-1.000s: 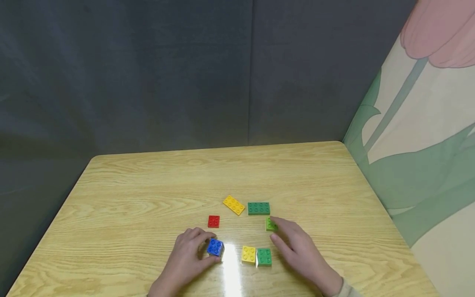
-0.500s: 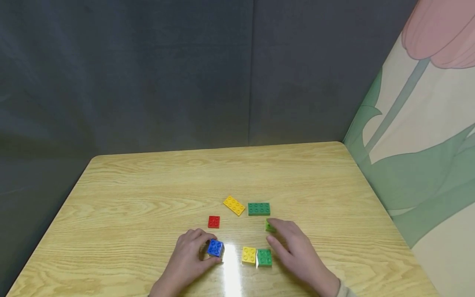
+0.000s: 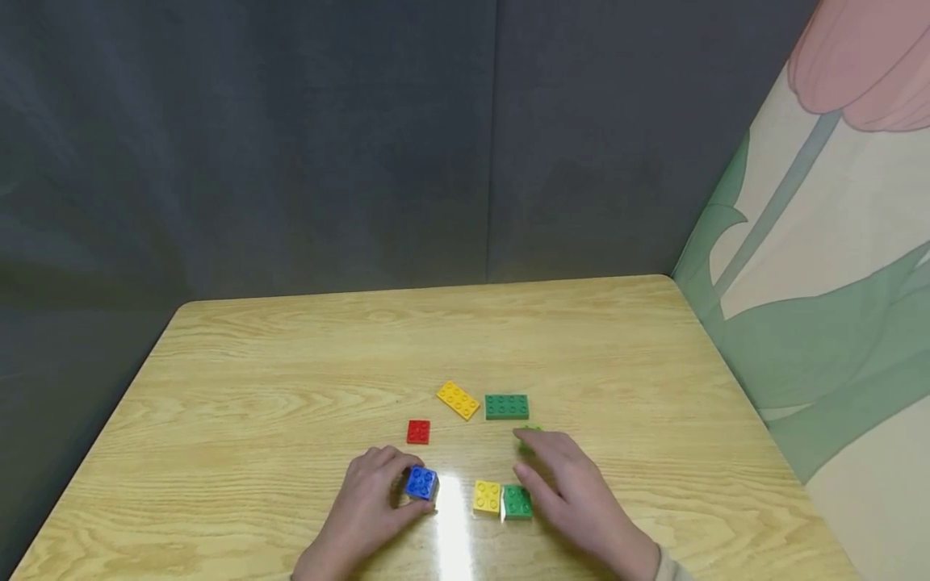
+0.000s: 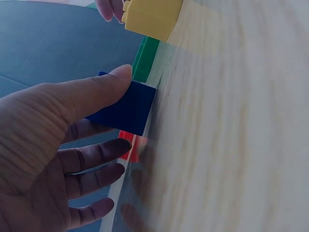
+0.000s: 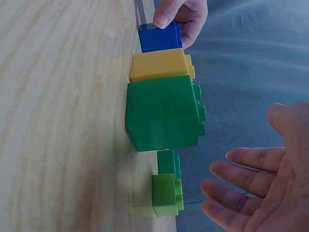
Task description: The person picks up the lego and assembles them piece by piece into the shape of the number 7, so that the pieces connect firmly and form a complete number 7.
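My left hand (image 3: 366,496) pinches a blue square toy building brick (image 3: 421,482) between thumb and fingers, low at the tabletop. In the left wrist view the thumb lies on the brick's near side, and the other fingers spread below it. Held over the right side of the bricks, my right hand (image 3: 577,492) has loosely extended fingers with nothing in them. It partly covers a lime green brick (image 5: 165,193) in the head view. Just left of its thumb stand a green square brick (image 3: 517,502) and a yellow square brick (image 3: 486,497), side by side.
Farther back lie a flat red brick (image 3: 417,432), a long yellow-orange brick (image 3: 458,400) set at an angle, and a long dark green brick (image 3: 506,407). The wooden table (image 3: 291,363) meets a dark curtain (image 3: 327,161) behind and a flower-patterned cloth (image 3: 835,339) at right.
My right hand has drifted a little to the left and now hides most of the lime green brick in the head view. The left hand and the blue brick stay in place.
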Motion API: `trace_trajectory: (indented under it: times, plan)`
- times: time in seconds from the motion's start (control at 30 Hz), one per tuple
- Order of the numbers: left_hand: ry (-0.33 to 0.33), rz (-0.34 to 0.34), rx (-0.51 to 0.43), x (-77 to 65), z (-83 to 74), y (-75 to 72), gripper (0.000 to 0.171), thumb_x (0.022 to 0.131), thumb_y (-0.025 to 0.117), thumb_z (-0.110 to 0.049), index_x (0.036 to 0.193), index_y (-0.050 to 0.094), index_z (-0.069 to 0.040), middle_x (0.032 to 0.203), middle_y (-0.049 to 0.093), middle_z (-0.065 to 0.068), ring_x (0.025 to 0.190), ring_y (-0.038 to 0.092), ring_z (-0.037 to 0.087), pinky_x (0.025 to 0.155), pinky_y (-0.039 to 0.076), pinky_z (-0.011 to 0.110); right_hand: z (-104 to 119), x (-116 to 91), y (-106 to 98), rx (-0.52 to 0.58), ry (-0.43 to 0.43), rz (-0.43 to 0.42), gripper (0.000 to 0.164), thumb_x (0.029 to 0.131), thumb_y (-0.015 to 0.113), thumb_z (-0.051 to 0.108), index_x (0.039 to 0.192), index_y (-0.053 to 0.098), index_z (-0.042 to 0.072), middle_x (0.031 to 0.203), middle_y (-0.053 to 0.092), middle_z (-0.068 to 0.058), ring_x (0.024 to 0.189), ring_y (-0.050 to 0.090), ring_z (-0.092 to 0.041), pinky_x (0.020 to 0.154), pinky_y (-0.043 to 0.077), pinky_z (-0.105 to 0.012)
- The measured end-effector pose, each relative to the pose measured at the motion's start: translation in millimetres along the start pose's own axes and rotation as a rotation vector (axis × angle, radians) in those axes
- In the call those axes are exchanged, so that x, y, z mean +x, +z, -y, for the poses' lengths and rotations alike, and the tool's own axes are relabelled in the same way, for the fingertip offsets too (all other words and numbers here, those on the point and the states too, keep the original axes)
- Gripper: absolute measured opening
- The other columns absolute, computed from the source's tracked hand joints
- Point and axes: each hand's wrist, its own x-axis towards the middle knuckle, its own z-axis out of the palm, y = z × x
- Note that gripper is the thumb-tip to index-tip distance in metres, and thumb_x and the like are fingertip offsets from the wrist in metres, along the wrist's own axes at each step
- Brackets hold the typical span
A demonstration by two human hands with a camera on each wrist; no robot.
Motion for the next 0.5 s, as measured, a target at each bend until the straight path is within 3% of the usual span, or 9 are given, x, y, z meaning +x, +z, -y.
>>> trace_trajectory:
  times: [0.5]
  plan:
    - [0.004,-0.010,-0.010,-0.7,0.3,-0.2,0.051,0.070,0.083,-0.046,0.110,0.069,-0.018,0.104,0.063,-0.012,0.095,0.052,0.010,0.100,0.039,0.050,6.2,0.6,0.6,0.019,-0.014,0.041,0.043,0.095,0.065,0.027,0.133,0.058,0.009,0.130,0.060,-0.002,0.118,0.054,-0.015,0.095,0.050,-0.040]
